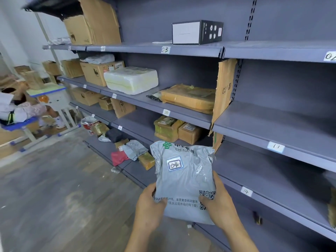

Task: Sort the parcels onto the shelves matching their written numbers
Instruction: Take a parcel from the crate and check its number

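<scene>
Grey plastic mailer (183,179), held upright in mid-air in front of the lower shelves, printed face toward the camera so that its handwritten label (174,164), "04", can be read. Left hand (149,206) pinches the lower left corner and right hand (220,202) the lower right edge beside the QR code. Each thumb lies on the front face, with the fingers presumably behind, out of sight. The two-handed grip keeps the limp bag flat and the number legible.

Of the shelf markers, tag 14 (246,191) and tag 11 (276,146) lie to the right of the bag, and tag 10 (166,112) lies above it. Tag 03 (165,50) sits on the top shelf (272,50), where a black-and-white box (197,32) stands. None of these matches the parcel.

An edge tag (330,56) on the top shelf's right bay is cut by the frame. It begins with "0", but its second digit cannot be read with certainty, so it may be the target.

Judged stage: number checked, destination being sought. The next move probably calls for a raise toward the top row, rightward of tag 03. Cardboard parcels (94,71) and wrapped bundles occupy the left bays.
</scene>
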Tool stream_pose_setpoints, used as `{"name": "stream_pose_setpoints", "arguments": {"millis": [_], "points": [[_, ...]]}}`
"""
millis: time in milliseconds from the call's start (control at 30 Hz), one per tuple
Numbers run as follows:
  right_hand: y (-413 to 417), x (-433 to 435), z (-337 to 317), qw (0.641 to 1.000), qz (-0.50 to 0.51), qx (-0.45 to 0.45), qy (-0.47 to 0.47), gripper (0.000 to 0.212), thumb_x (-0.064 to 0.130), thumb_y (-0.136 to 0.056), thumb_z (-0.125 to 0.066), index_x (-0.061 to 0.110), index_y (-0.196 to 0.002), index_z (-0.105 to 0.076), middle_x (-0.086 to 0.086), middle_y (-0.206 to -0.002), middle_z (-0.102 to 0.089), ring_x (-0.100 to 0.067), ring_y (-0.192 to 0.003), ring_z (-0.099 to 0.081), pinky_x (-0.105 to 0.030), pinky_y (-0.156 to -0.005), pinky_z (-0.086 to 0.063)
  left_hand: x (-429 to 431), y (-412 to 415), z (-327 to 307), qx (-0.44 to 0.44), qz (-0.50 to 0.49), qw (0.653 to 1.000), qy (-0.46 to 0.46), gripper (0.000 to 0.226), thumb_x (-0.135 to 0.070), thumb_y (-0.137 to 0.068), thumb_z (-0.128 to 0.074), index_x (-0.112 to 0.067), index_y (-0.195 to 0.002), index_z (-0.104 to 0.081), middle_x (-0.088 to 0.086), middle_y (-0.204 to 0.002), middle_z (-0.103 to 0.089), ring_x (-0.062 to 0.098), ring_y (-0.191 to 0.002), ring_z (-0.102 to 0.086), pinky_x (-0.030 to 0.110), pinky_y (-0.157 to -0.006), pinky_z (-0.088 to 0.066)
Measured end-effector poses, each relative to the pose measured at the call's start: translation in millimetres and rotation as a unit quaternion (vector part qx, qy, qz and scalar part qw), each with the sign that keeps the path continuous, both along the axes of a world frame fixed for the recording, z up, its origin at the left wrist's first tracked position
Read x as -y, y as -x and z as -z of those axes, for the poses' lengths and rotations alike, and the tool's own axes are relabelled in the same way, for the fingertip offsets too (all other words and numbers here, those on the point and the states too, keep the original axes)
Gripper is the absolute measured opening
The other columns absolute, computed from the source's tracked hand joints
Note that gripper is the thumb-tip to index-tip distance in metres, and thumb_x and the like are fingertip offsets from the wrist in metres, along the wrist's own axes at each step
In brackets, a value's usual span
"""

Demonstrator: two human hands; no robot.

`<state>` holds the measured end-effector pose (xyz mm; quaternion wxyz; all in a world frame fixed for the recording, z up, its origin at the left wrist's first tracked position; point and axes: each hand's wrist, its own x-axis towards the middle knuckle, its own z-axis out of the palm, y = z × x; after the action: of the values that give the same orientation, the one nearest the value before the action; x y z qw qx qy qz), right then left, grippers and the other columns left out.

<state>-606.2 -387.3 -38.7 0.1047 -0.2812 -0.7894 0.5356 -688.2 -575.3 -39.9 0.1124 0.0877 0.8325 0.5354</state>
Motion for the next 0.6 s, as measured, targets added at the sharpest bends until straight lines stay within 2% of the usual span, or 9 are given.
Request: {"name": "stream_pose_setpoints", "arguments": {"millis": [133, 167, 233, 300, 400, 467, 600], "points": [[22, 13, 2, 1.000, 0.003, 0.005, -0.001, 0.091, 0.000, -0.086, -0.065, 0.044, -0.155, -0.025, 0.019, -0.136, -0.055, -0.008, -0.115, -0.055, -0.023, -0.088, -0.041, 10, 26, 4, 0.003, 0.005, 1.000, -0.008, 0.050, 0.003, -0.079, -0.065, -0.029, -0.117, -0.067, -0.012, -0.109, -0.071, 0.004, -0.100, -0.066, 0.023, -0.086, -0.052], [28, 14, 2, 1.000, 0.009, 0.004, -0.003, 0.090, 0.000, -0.086, -0.065, 0.043, -0.154, -0.025, 0.019, -0.134, -0.056, -0.008, -0.114, -0.055, -0.022, -0.087, -0.041, 11, 34, 4, 0.005, 0.008, 1.000, -0.013, 0.050, 0.004, -0.080, -0.065, -0.029, -0.116, -0.066, -0.012, -0.110, -0.071, 0.001, -0.100, -0.065, 0.020, -0.086, -0.051], [40, 18, 2, 1.000, 0.026, 0.004, -0.008, 0.089, 0.000, -0.086, -0.064, 0.043, -0.154, -0.026, 0.019, -0.133, -0.056, -0.009, -0.113, -0.056, -0.021, -0.085, -0.041, 13, 51, 3, 0.003, 0.022, 0.999, -0.026, 0.050, 0.007, -0.080, -0.065, -0.030, -0.115, -0.065, -0.014, -0.107, -0.071, -0.004, -0.098, -0.064, 0.009, -0.078, -0.047], [54, 24, -1, 0.999, 0.039, 0.002, -0.013, 0.090, -0.001, -0.086, -0.064, 0.044, -0.154, -0.026, 0.019, -0.137, -0.055, -0.009, -0.116, -0.056, -0.018, -0.083, -0.042, 16, 70, -1, 0.004, 0.039, 0.998, -0.041, 0.050, 0.009, -0.082, -0.064, -0.031, -0.112, -0.063, -0.015, -0.105, -0.070, -0.006, -0.096, -0.062, 0.004, -0.069, -0.044], [78, 34, -12, 0.998, 0.055, -0.001, -0.016, 0.089, 0.000, -0.088, -0.064, 0.045, -0.154, -0.024, 0.019, -0.135, -0.055, -0.008, -0.110, -0.056, -0.006, -0.069, -0.042, 21, 103, -6, -0.002, 0.053, 0.997, -0.052, 0.051, 0.009, -0.081, -0.064, -0.030, -0.116, -0.064, -0.011, -0.108, -0.070, 0.000, -0.099, -0.064, 0.012, -0.074, -0.045], [94, 41, -18, 0.997, 0.070, -0.009, -0.013, 0.087, 0.000, -0.089, -0.063, 0.045, -0.153, -0.024, 0.020, -0.129, -0.056, -0.006, -0.105, -0.057, -0.006, -0.064, -0.041, 27, 123, -8, -0.007, 0.059, 0.997, -0.056, 0.050, 0.007, -0.082, -0.065, -0.029, -0.116, -0.065, -0.010, -0.110, -0.069, 0.000, -0.099, -0.063, 0.016, -0.076, -0.045], [130, 64, -28, 0.997, 0.073, -0.023, -0.024, 0.084, -0.001, -0.089, -0.063, 0.045, -0.150, -0.029, 0.028, -0.119, -0.057, 0.012, -0.092, -0.056, -0.006, -0.062, -0.043, 46, 158, -18, -0.024, 0.064, 0.996, -0.063, 0.051, 0.006, -0.083, -0.064, -0.034, -0.115, -0.062, -0.013, -0.109, -0.069, 0.001, -0.101, -0.062, 0.014, -0.075, -0.044]]}}
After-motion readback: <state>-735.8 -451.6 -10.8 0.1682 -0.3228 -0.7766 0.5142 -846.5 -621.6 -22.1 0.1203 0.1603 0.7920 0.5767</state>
